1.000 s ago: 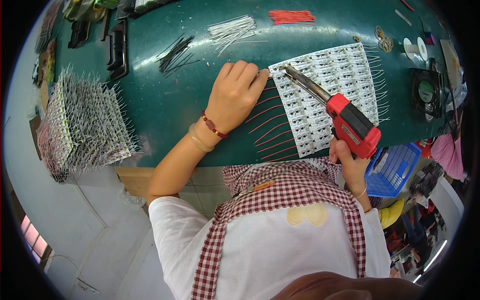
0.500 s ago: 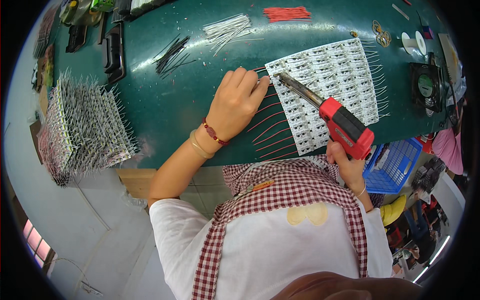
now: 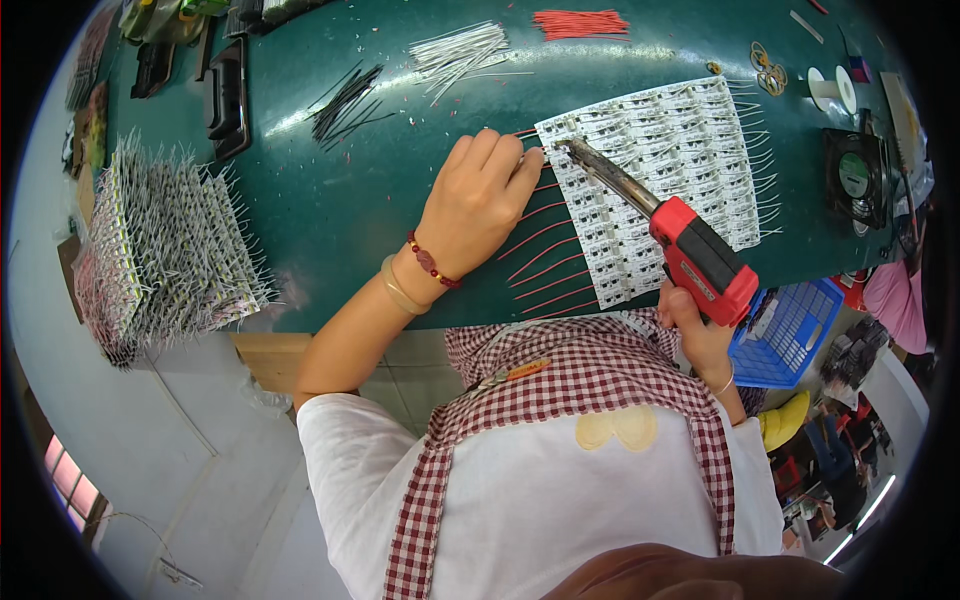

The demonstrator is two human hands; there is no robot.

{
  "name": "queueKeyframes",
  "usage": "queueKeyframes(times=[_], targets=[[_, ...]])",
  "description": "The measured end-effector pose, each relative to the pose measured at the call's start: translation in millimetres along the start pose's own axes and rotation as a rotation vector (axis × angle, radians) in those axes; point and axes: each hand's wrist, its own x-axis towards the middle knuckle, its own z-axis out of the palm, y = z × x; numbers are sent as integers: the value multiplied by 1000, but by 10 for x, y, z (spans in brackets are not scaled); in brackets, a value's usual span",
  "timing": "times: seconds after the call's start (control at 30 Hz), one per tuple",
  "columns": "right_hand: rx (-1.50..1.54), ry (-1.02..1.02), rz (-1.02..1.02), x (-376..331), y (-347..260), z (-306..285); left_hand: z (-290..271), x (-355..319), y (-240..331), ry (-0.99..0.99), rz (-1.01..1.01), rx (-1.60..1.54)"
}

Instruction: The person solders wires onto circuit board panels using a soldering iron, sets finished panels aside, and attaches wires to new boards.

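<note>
A white panel of small circuit boards (image 3: 660, 180) lies on the green table, red wires (image 3: 545, 262) sticking out of its left edge and pale wires out of its right. At the panel's upper left edge my left hand (image 3: 480, 195) is closed in a pinch on a thin wire, mostly hidden by the fingers. My right hand (image 3: 695, 325) grips the handle of a red and black soldering gun (image 3: 705, 260) from below. The gun's metal tip reaches over the panel's upper left corner, close to my left fingertips.
Bundles of black wires (image 3: 345, 105), white wires (image 3: 460, 55) and red wires (image 3: 580, 24) lie further back. At left stands a stack of wired panels (image 3: 180, 245). On the right are a white spool (image 3: 832, 90), a black fan (image 3: 855, 175) and, below table level, a blue basket (image 3: 790, 340).
The soldering gun has shifted slightly right, its tip a little further from my left fingertips. My left hand stays pinched at the panel's edge.
</note>
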Motion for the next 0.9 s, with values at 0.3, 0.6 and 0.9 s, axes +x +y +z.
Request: queueKeyframes(times=[0.3,0.6,0.9], targets=[[78,-13,-18,-77,-92,36,-57,0,114,28,-14,-14],[60,-58,41,-143,122,-51,23,-68,134,21,-25,-55],[-41,-52,-16,-115,94,-48,24,-87,177,13,-38,-68]])
